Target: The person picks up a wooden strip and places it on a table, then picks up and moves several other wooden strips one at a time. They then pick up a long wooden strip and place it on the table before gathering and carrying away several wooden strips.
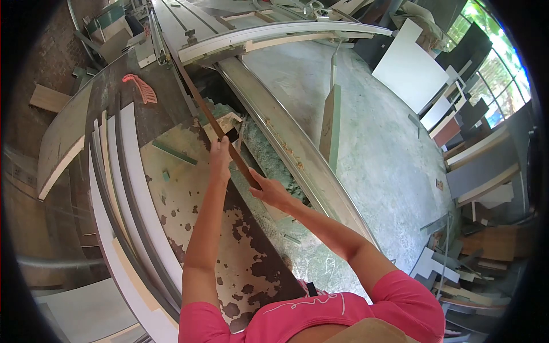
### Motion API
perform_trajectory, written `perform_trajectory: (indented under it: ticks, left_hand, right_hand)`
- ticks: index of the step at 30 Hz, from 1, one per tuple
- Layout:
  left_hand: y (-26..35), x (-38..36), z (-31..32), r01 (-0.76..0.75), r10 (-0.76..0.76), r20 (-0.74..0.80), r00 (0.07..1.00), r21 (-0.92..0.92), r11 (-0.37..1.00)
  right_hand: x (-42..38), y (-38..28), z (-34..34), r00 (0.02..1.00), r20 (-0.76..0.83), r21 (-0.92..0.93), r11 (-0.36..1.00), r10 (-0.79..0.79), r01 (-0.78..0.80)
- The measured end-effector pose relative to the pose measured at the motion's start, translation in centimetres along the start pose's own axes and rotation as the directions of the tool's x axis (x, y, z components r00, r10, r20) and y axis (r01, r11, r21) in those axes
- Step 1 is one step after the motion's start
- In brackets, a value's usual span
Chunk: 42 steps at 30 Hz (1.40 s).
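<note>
Wears, nearest the camera at six o'clock, something tan with a curved edge (369, 332) over a pink short-sleeved shirt (403, 303) lettered in white script. Stretches both bare arms toward the middle of the view, over a worn brown surface (251, 251) mottled with pale patches. Grasps a long, narrow brown strip (197, 97) with left grip (219, 153), just off center toward ten o'clock, closed around the strip with fingers curled in. Pinches the near end between thumb and fingers with right grip (271, 191), just below center toward six o'clock, closed to about the strip's thickness. Holds the length slantwise, pointing away toward eleven o'clock, past the near end of a pale curved rail (274, 37) spanning twelve o'clock. Has on the near side, at ten o'clock, a pink comb-toothed piece (146, 90); at nine, a thin green strip (174, 153) and, farther out, long white panels (134, 151) curving round toward seven. Has on the other side a pale channel (311, 171) slanting from near twelve o'clock down toward four, flecked with brown bits. Faces gray floor (394, 160) at three o'clock, with a white board (409, 68) leaning between one and two, and piled boards (492, 243) at four.
</note>
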<state>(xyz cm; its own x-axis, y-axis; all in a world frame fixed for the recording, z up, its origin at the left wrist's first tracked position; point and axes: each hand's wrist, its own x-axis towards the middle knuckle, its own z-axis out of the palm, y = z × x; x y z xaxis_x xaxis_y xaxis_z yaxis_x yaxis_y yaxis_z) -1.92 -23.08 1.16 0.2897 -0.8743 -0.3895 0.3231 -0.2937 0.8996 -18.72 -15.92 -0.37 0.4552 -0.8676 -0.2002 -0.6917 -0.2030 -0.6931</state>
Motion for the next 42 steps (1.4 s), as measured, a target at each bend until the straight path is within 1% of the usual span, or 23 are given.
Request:
perform_trajectory:
  ticks: [1,2,3,4,5,6,7,9,10,12,14,16,20,22,24,27,33,35,38,40,42]
  left_hand:
    - [-0.7,0.2,0.2,-0.176,0.176,0.019,0.984,0.211,0.961]
    - [-0.8,0.2,0.3,-0.339,0.339,0.075,0.938,0.405,0.849]
    - [-0.7,0.6,0.3,-0.405,0.38,0.164,0.91,0.539,0.739]
    - [-0.7,0.9,0.4,-0.404,0.38,0.162,0.911,0.54,0.739]
    - [-0.6,1.0,0.7,-0.425,0.406,0.205,0.891,0.691,0.585]
    - [-0.6,1.3,0.9,-0.428,0.421,0.252,0.872,0.809,0.403]
    - [-0.4,1.5,0.9,-0.427,0.422,0.25,0.872,0.809,0.404]
    - [-0.1,1.9,1.1,-0.304,0.317,0.226,0.921,0.925,0.226]
    - [-0.3,2.2,1.1,-0.305,0.317,0.226,0.921,0.925,0.227]
    - [-0.8,3.2,0.6,-0.276,0.304,0.24,0.922,0.958,0.081]
    - [-1.1,3.8,0.2,-0.274,0.296,0.244,0.924,0.96,0.065]
    - [-1.2,4.2,-0.1,-0.27,0.285,0.247,0.926,0.962,0.046]
    - [-1.4,5.3,-0.6,-0.262,0.296,0.242,0.924,0.964,0.031]
    - [-1.5,6.1,-0.5,-0.251,0.298,0.234,0.926,0.968,0.02]
    - [-0.8,6.2,-0.3,-0.189,0.245,0.201,0.949,0.979,-0.071]
    - [-0.2,6.5,-0.1,-0.171,0.225,0.189,0.956,0.98,-0.098]
    - [0.5,7.5,-0.3,-0.177,0.194,0.184,0.963,0.983,-0.053]
    - [0.7,7.9,-0.3,-0.168,0.187,0.176,0.966,0.984,-0.06]
    - [0.8,8.5,-0.3,-0.158,0.176,0.167,0.97,0.985,-0.066]
    - [0.8,9.0,-0.4,-0.152,0.171,0.161,0.972,0.986,-0.065]
    - [0.9,9.2,-0.4,-0.16,0.172,0.171,0.97,0.984,-0.075]
  right_hand:
    - [0.2,-0.1,0.2,0.999,-0.027,0.021,0.999,-0.03,0.031]
    - [0.5,-0.2,0.4,0.999,-0.027,0.023,0.999,-0.032,0.032]
    - [0.8,-0.4,0.6,0.999,-0.031,0.007,0.999,-0.042,0.042]
    - [1.1,-0.5,0.8,0.998,-0.035,-0.008,0.999,-0.052,0.052]
    - [1.3,-0.6,0.9,0.998,-0.033,-0.008,0.999,-0.054,0.054]
    - [1.5,-0.7,0.9,0.999,-0.03,-0.003,0.999,-0.044,0.044]
    - [1.8,-0.8,0.9,0.999,-0.027,0.0,0.999,-0.034,0.034]
    - [2.1,-1.3,0.4,1.0,-0.006,0.001,1.0,-0.019,0.019]
    - [2.2,-1.5,0.2,1.0,0.013,0.004,1.0,-0.002,0.002]
    - [2.5,-1.4,0.3,1.0,-0.004,-0.015,1.0,-0.015,0.015]
    - [2.8,-1.4,0.4,0.999,-0.022,-0.031,0.999,-0.025,0.024]
    - [3.1,-1.3,0.3,1.0,-0.016,0.001,1.0,-0.018,0.018]
    - [3.9,-1.4,0.4,1.0,-0.005,0.008,1.0,-0.019,0.019]
    - [4.7,-1.0,0.7,0.998,-0.026,0.031,0.998,-0.05,0.05]
    - [5.2,-0.9,0.8,0.998,-0.036,0.033,0.998,-0.05,0.051]
    - [6.0,-0.6,1.1,0.997,-0.052,0.027,0.998,-0.059,0.06]
    - [7.2,-0.9,1.1,0.997,-0.049,0.043,0.998,-0.051,0.054]
    - [7.5,-1.1,0.9,0.997,-0.054,0.043,0.997,-0.062,0.065]
    - [8.0,-1.2,0.8,1.0,-0.008,0.047,0.998,-0.03,0.03]
    - [8.7,-0.7,1.2,0.998,-0.029,0.022,0.998,-0.062,0.062]
    - [9.0,-0.8,1.2,0.998,-0.025,0.02,0.998,-0.054,0.055]
